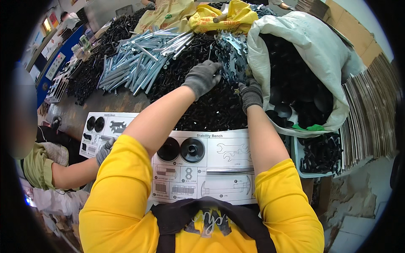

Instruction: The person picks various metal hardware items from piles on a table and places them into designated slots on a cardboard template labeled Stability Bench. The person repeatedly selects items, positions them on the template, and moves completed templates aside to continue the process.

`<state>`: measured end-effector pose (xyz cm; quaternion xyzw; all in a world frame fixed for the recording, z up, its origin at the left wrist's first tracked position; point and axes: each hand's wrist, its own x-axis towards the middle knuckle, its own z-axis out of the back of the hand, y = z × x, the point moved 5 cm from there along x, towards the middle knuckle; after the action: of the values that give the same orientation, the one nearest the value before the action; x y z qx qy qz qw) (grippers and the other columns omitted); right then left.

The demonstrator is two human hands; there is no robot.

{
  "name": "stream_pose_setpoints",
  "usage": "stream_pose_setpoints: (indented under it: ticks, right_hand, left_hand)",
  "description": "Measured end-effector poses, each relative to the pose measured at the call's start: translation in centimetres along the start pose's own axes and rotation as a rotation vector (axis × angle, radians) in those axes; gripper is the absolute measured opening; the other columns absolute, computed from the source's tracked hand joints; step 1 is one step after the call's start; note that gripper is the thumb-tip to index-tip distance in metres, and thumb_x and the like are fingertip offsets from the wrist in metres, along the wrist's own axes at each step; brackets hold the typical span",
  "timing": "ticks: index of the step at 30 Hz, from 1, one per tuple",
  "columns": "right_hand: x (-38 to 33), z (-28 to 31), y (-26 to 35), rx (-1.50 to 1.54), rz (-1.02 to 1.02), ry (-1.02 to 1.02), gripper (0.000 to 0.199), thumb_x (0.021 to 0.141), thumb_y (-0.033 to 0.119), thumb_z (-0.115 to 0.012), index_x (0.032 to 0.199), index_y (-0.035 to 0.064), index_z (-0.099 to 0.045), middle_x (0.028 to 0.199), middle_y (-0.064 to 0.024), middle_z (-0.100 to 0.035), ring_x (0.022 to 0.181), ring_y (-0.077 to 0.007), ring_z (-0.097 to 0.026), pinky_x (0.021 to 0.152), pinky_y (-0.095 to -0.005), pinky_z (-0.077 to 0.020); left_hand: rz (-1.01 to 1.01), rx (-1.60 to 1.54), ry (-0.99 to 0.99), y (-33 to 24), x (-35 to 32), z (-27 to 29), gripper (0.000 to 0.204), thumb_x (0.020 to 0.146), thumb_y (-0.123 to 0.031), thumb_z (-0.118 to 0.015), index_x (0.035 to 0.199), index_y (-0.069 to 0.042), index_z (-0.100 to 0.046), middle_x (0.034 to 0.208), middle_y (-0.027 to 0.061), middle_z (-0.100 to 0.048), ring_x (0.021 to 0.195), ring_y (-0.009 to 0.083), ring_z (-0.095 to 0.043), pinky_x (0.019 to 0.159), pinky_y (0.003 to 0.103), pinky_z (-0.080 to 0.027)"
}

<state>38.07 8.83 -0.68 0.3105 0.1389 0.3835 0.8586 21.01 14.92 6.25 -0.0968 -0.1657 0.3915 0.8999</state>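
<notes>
Both my hands wear grey knit gloves and reach far out over a heap of black screws. My left hand rests on the heap beside a pile of flat silver wrenches, fingers curled toward them. My right hand sits at the near edge of the same wrench pile; whether either hand grips a wrench is hidden. Close to my body lies a white printed parts card carrying two black round caps, a metal rod and small hardware.
Long silver bolts lie heaped at the back left. A white sack of black round caps stands at the right, with stacked cardboard sheets beyond. Yellow bags lie at the back. Another person's gloved hand touches a second card at left.
</notes>
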Motion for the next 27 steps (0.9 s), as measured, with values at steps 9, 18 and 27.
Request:
stream_pose_setpoints:
  ticks: [9,18,27]
  right_hand:
    - [-2.7,3.2,-1.4,0.437,0.262,-0.186,0.017,0.08,0.022,-0.059,0.086,0.0067,-0.059,0.074,-0.01,-0.06,0.065,-0.0221,-0.058,0.06,-0.0336,-0.0457]
    - [-10.3,5.9,-3.9,0.944,-0.048,0.508,0.021,0.085,0.017,-0.053,0.101,0.0031,-0.05,0.07,-0.0062,-0.056,0.053,-0.0102,-0.053,0.043,-0.0217,-0.046]
    - [-16.5,7.1,-4.7,0.558,0.359,0.527,0.02,0.082,0.007,-0.053,0.102,0.0064,-0.057,0.077,-0.0049,-0.058,0.064,-0.0092,-0.057,0.056,-0.0227,-0.0496]
  left_hand:
    - [-0.078,0.585,0.043,-3.1,5.4,-3.5,0.03,0.079,-0.034,-0.053,0.102,-0.016,-0.06,0.104,0.0071,-0.059,0.101,0.0245,-0.054,0.083,0.039,-0.041]
    - [0.178,-0.385,-0.054,0.4,0.1,-0.4,0.025,0.072,-0.021,-0.068,0.089,-0.004,-0.06,0.089,0.0117,-0.063,0.086,0.0223,-0.059,0.075,0.032,-0.046]
    - [-0.113,-0.79,-0.159,-3.6,-8.3,-1.2,0.014,0.075,-0.005,-0.059,0.084,-0.006,-0.048,0.072,0.0039,-0.051,0.071,0.0134,-0.052,0.065,0.03,-0.047]
